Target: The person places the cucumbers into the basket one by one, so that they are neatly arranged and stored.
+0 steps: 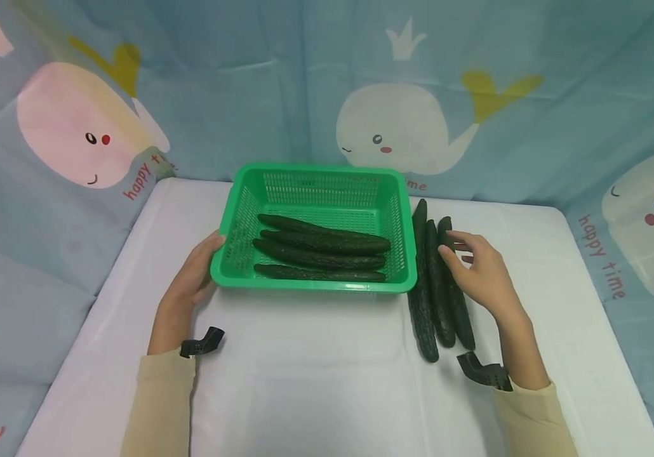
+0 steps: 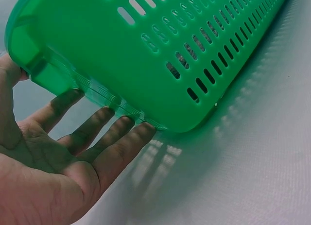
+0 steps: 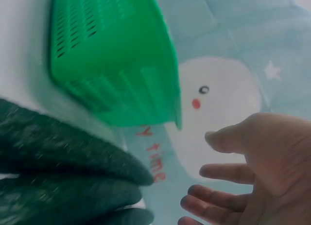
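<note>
Cucumbers (image 1: pixel 440 285), long, slender and dark green with bumpy skins, lie three abreast on the white cloth-covered worktop (image 1: pixel 315 387), lengthwise toward the person and just to the right of a bright green, rectangular plastic basket. A right hand (image 1: pixel 478 273) hovers by the far end of the outermost one, thumb and fingers loosely parted; the right wrist view shows it gripping nothing. Each fruit should prove firm and moderately weighty for its size, stiff enough to lift in one piece, though its glossy skin may slip and its length could snap under a hard bend. The sounder hold would be around the middle, thumb on one side and fingers on the other, where the weight should balance.

Four more cucumbers (image 1: pixel 321 257) lie inside the slotted basket (image 1: pixel 315 285), stretched crosswise toward its near side. The basket itself looks light and slightly flexible, easily nudged. At its left end, a left hand (image 1: pixel 192 273) touches the outer wall with extended, spread fingers, the thumb at the rim. Beige sleeves (image 1: pixel 158 406) cover both forearms. Behind the worktop hangs a pale blue fabric backdrop (image 1: pixel 304 127) printed with cartoon whales (image 1: pixel 392 127).
</note>
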Demonstrator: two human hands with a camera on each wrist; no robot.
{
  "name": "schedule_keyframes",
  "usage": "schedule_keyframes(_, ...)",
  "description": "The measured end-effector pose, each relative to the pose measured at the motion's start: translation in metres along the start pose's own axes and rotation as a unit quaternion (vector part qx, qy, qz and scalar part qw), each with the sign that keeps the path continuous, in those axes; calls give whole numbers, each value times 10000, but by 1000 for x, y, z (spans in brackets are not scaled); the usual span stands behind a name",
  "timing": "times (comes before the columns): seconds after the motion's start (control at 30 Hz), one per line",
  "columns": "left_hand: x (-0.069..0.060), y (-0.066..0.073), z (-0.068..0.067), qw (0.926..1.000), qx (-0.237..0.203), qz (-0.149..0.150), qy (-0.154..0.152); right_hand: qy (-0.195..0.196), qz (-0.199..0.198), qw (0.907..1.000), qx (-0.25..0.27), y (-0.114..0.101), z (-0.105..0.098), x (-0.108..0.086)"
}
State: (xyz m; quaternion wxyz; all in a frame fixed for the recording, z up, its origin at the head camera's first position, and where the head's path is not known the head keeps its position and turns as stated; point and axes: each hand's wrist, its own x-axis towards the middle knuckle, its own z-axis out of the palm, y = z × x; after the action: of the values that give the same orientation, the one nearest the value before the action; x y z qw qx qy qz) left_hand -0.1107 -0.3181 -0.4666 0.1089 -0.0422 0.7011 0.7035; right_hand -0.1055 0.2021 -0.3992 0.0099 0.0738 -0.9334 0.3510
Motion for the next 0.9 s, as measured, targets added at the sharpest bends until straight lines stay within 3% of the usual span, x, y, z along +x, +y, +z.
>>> schedule_keyframes(0.3, 7, -1, 6, 9994, 186, -205, 213, -111, 386, 9991, -152, 26, 5, -18)
schedule_keyframes(0.57, 10, 1, 7, 9992, 302, -210, 129, -291, 723, 9969, -102, 41, 11, -22)
schedule_keyframes(0.9, 1, -3, 2, 9999, 104, -33, 49, -573, 971, 9934, -200, 49, 19, -20)
